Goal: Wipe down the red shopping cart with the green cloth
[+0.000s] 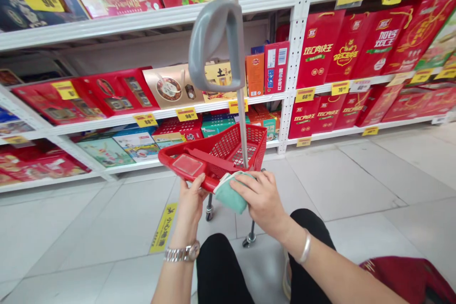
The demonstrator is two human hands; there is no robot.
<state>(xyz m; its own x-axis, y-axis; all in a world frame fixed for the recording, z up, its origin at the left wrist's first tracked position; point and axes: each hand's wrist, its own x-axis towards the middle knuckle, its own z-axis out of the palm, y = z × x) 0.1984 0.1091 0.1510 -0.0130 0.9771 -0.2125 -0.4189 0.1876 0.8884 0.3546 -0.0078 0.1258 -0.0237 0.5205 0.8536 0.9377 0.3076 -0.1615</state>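
Observation:
A red plastic shopping basket is mounted on a wheeled stand in front of me, and its perforated inside faces partly up. My left hand grips the basket's near rim, thumb on top and fingers underneath. In my right hand is a folded mint-green cloth with a white edge, pressed against the rim at the near corner. Its fingers lie bent over the cloth. A metal pole rises through the basket to a grey loop handle.
White shelves with boxed goods and yellow price tags stand close behind the basket. Red gift bags line the right shelves. Casters touch the tiled floor, near a yellow floor sticker. A dark red item lies at lower right.

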